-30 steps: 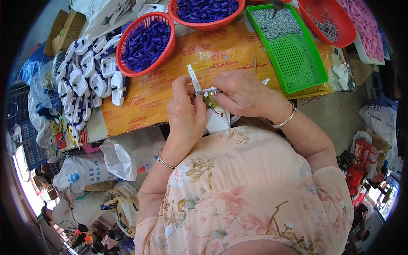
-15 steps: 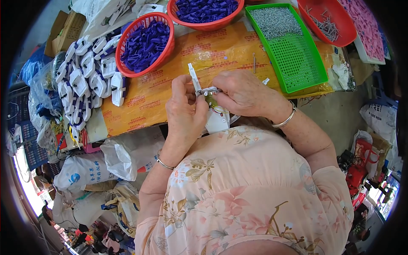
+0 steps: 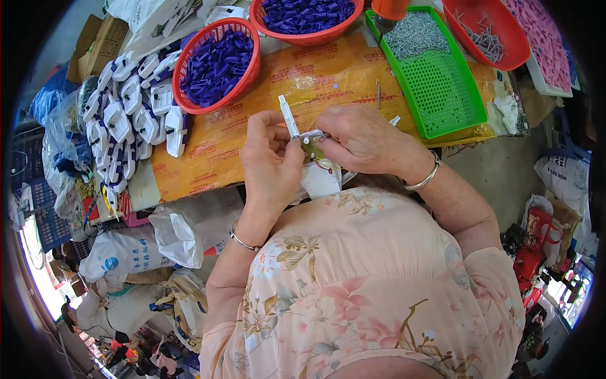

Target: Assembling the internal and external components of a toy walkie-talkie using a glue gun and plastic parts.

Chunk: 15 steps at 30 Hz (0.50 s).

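Observation:
My left hand [image 3: 270, 161] and my right hand [image 3: 363, 138] meet over the near edge of an orange-covered table [image 3: 315, 76]. Between them they pinch a small white plastic assembly [image 3: 307, 142] with a green circuit board and thin wires. A narrow white stem sticks up from it toward the table. A white plastic housing [image 3: 322, 179] hangs just below the fingers, close to my chest. Both wrists carry a silver bangle.
Two red baskets of purple plastic parts [image 3: 218, 63] [image 3: 306, 16] stand at the back. A green tray of small metal screws [image 3: 429, 63] lies to the right, a red tray of nails [image 3: 483, 31] beyond. White plug housings [image 3: 136, 117] pile at left. Bags lie below.

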### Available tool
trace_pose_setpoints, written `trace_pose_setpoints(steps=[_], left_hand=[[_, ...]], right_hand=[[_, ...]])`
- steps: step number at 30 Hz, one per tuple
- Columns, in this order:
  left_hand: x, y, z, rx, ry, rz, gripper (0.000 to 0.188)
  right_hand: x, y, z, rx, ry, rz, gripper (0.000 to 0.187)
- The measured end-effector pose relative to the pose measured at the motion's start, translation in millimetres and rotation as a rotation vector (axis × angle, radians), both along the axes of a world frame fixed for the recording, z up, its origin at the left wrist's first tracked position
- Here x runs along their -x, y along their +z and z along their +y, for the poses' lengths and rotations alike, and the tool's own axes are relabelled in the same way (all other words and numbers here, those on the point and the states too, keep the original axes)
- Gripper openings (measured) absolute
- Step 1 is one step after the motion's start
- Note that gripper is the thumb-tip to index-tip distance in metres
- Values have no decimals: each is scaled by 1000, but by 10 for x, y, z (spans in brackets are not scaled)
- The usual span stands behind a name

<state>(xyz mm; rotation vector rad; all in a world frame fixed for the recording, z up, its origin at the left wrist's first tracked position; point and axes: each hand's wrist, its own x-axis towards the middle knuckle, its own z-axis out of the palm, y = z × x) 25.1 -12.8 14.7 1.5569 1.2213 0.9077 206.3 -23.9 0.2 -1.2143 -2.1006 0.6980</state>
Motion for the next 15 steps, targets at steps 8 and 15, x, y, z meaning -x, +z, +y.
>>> trace_pose_setpoints(steps=[8, 15], left_hand=[[35, 26, 13, 80, 3, -48, 30], [28, 119, 25, 140, -60, -99, 19]], right_hand=[[5, 15, -6, -1, 10, 4, 21], [-3, 16, -8, 9, 12, 14, 20]])
